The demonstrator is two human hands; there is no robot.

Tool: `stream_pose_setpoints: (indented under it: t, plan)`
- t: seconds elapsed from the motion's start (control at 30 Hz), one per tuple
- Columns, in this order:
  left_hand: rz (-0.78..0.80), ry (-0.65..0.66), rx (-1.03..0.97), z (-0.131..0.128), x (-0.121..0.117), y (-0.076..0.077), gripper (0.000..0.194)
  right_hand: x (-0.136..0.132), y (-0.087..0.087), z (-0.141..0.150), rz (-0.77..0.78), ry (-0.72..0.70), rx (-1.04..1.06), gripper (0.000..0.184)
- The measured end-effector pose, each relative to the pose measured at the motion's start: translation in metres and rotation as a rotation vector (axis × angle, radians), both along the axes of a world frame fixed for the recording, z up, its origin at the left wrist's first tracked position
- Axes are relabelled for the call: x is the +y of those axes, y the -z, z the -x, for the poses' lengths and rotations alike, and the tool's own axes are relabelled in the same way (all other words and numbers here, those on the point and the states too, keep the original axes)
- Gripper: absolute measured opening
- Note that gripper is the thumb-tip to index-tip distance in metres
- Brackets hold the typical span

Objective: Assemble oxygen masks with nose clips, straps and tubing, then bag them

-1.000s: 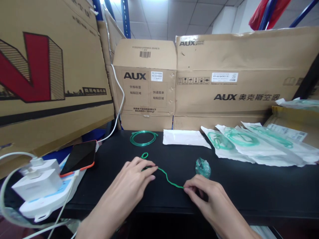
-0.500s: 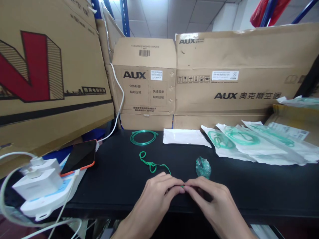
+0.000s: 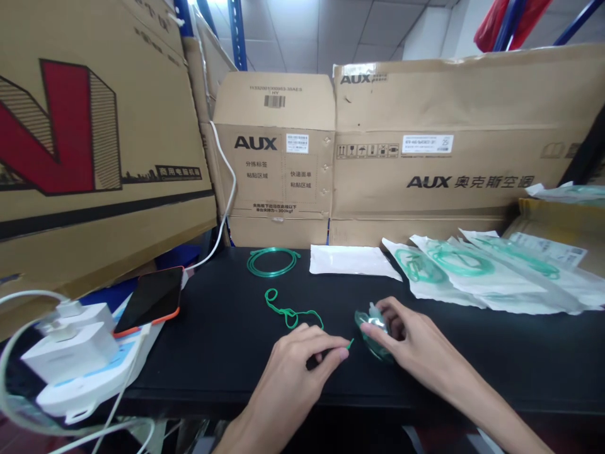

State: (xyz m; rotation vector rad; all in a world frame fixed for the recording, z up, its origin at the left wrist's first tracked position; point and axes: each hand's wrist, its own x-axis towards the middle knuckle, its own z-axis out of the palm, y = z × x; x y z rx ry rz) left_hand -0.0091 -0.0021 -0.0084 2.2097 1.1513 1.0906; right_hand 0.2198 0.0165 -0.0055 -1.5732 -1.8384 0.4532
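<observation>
My left hand (image 3: 300, 366) pinches the end of a thin green elastic cord (image 3: 288, 313) between thumb and finger, the tip sticking out to the right. The rest of the cord lies loosely looped on the black table beyond that hand. In my right hand (image 3: 411, 328) is a clear green plastic face mask (image 3: 377, 347) with a pale connector on top. Thumb and fingers close around it, hiding part of its right side. Mask and cord end are close together but apart.
Coiled green tubing (image 3: 270, 274) and a white pouch (image 3: 352, 260) lie at the back. Several pouches with green tubing (image 3: 463, 258) overlap on the right. At left are a phone (image 3: 151, 299), a power strip (image 3: 89, 384) with chargers, and cables. Cardboard boxes (image 3: 278, 183) wall the back.
My right hand has let go of the cord end, moved right and taken hold of the mask, which is now turned. My left hand stays nearly in place with the cord.
</observation>
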Motion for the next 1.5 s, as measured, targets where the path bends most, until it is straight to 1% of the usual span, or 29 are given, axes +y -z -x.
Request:
stream_pose_setpoints:
  t: [0.07,0.17,0.23,0.3,0.43,0.6,0.83,1.0,1.2,1.3,1.4,1.5]
  plan:
    - [0.019,-0.013,-0.002,0.001,0.000,0.000,0.016,-0.006,-0.001,0.007,0.066,-0.119,0.172,0.034]
    - [0.070,-0.018,-0.020,0.002,-0.001,-0.001,0.020,-0.013,-0.003,0.013,0.222,-0.285,0.574,0.040]
    - [0.100,-0.026,-0.034,0.003,-0.002,-0.001,0.020,-0.017,-0.004,0.015,0.308,-0.329,0.760,0.047]
    - [0.117,-0.043,-0.046,0.004,-0.002,-0.002,0.018,-0.018,-0.004,0.014,0.349,-0.351,0.842,0.048]
    - [0.132,-0.053,-0.055,0.005,-0.003,-0.004,0.017,-0.017,-0.003,0.011,0.340,-0.389,0.834,0.039]
    - [0.126,-0.056,-0.033,0.005,-0.002,-0.005,0.018,-0.018,-0.003,0.010,0.318,-0.394,0.825,0.034]
    - [0.097,-0.080,-0.018,0.005,-0.001,-0.005,0.020,-0.021,-0.007,0.011,0.312,-0.389,0.825,0.035]
    - [0.010,-0.087,-0.004,0.004,-0.001,-0.003,0.017,-0.020,-0.007,0.013,0.311,-0.394,0.828,0.034]
    - [-0.178,-0.133,0.016,0.002,-0.003,0.002,0.014,-0.021,-0.006,0.012,0.307,-0.435,0.809,0.025]
    - [-0.263,-0.145,0.012,0.001,-0.005,0.006,0.012,-0.022,-0.006,0.012,0.305,-0.447,0.807,0.026]
    - [-0.310,-0.147,0.002,0.000,-0.005,0.009,0.010,-0.022,-0.004,0.012,0.269,-0.452,0.777,0.027]
    - [-0.334,-0.145,-0.009,0.000,-0.005,0.010,0.012,-0.022,-0.002,0.010,0.190,-0.482,0.687,0.021]
